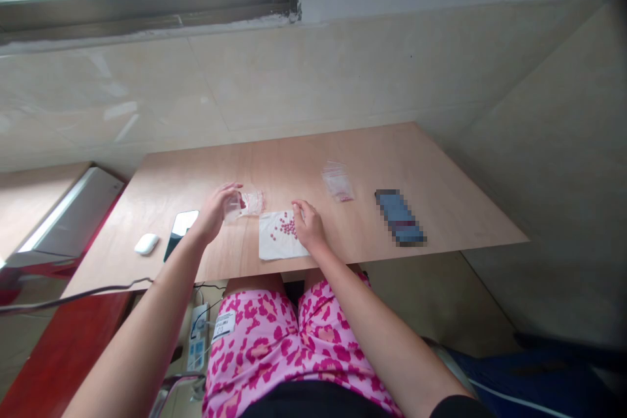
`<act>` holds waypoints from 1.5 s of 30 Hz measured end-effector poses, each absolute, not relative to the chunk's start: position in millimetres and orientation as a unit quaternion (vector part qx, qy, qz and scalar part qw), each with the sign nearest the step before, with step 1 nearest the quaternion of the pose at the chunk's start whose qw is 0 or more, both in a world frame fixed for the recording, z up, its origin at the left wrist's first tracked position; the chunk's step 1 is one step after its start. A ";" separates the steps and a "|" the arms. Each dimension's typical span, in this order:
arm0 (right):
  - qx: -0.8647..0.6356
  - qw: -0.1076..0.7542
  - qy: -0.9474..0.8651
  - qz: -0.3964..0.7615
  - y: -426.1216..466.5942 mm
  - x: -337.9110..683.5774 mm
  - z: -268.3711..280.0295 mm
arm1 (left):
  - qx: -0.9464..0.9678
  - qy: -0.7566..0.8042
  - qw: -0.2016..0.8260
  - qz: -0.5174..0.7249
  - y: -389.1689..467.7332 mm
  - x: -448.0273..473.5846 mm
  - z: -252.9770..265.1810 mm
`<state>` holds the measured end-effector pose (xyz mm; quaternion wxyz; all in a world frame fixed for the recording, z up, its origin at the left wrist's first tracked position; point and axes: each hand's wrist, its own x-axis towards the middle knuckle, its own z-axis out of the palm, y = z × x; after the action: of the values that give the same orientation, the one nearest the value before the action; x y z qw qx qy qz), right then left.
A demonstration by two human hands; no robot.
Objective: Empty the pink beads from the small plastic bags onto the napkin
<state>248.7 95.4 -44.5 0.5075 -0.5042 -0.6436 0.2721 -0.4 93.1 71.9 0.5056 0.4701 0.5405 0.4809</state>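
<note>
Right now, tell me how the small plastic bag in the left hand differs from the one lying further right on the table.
The held bag is lifted in the left hand; the spare bag lies flat, untouched. The held one is beside the pink beads; the spare sits apart. Both are clear with red markings.

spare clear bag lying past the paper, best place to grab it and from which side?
Judging by its pose, pinch the spare clear bag at its far, plain end, coming from above. It lies flat on the table, apart from the paper sheet and the right hand, so nothing crowds a top-down pinch.
</note>
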 end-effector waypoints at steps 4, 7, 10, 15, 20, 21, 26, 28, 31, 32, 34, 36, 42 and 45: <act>-0.507 0.501 -0.647 0.271 93.7 248.8 -40.1 | 0.699 0.550 0.376 0.261 87.9 25.8 70.5; -0.507 0.500 -0.648 0.272 93.1 249.2 -38.9 | 0.803 0.521 0.252 0.143 86.0 45.3 61.4; -0.509 0.497 -0.649 0.271 93.3 249.5 -39.5 | 0.839 0.525 0.140 0.039 84.4 60.4 50.5; -0.509 0.494 -0.650 0.271 94.2 249.0 -40.0 | 0.852 0.523 -0.008 -0.033 79.0 78.1 43.2; -0.505 0.500 -0.650 0.270 94.2 248.7 -38.8 | 0.857 0.506 -0.068 -0.062 72.4 95.3 49.5; -0.504 0.501 -0.650 0.270 94.4 248.8 -39.2 | 0.857 0.505 -0.074 -0.068 71.6 98.3 51.3; -0.504 0.498 -0.655 0.262 95.5 249.8 -43.5 | 0.852 0.503 -0.123 -0.076 70.6 106.6 56.2; -0.505 0.495 -0.658 0.260 95.7 250.1 -44.3 | 0.848 0.506 -0.138 -0.074 70.2 107.2 56.7; -0.505 0.495 -0.657 0.262 95.2 250.5 -43.4 | 0.842 0.515 -0.139 -0.078 68.4 106.2 58.3; -0.504 0.496 -0.657 0.263 95.0 250.5 -42.7 | 0.840 0.519 -0.136 -0.080 67.6 105.5 58.9; -0.502 0.498 -0.655 0.265 94.6 250.6 -41.5 | 0.838 0.525 -0.126 -0.081 66.1 103.6 60.1; -0.502 0.501 -0.653 0.266 94.4 250.7 -40.7 | 0.837 0.528 -0.117 -0.076 65.2 101.6 60.4; -0.504 0.500 -0.652 0.267 94.4 250.4 -41.3 | 0.832 0.538 -0.120 -0.071 64.1 101.4 59.6; -0.503 0.500 -0.653 0.266 94.7 250.3 -42.4 | 0.828 0.541 -0.120 -0.088 64.4 103.7 60.1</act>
<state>250.3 94.7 -42.4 0.5002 -0.5025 -0.6530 0.2662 103.7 64.4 60.1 -0.1199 0.8280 0.5407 -0.0881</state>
